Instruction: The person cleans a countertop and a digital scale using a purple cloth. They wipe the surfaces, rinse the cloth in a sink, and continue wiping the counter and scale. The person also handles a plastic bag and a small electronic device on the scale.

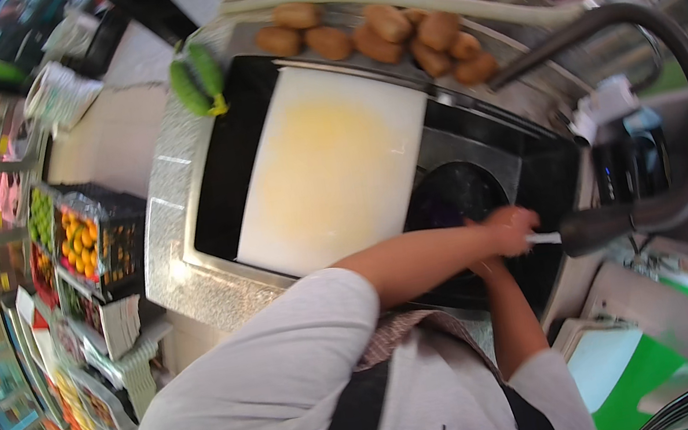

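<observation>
My left hand (513, 230) is under the spout of a black gooseneck faucet (593, 231), with a pale stream of water between spout and fingers. Below it, my right hand (484, 261) is mostly hidden by my left forearm and hand. The two hands are close together over the black sink (540, 186); motion blur hides whether either holds anything. A dark round bowl or basin (457, 191) lies in the sink beside them. To the left, a white cutting board (337, 169) with yellow stains lies across the sink.
Several brown oval fruits or potatoes (381, 42) line the sink's far ledge. Two green cucumbers (197, 80), tied with yellow, lie at its far left corner on the speckled counter (171, 221). A black crate of orange fruit (120, 235) stands left. A green-and-white item (633, 365) is at right.
</observation>
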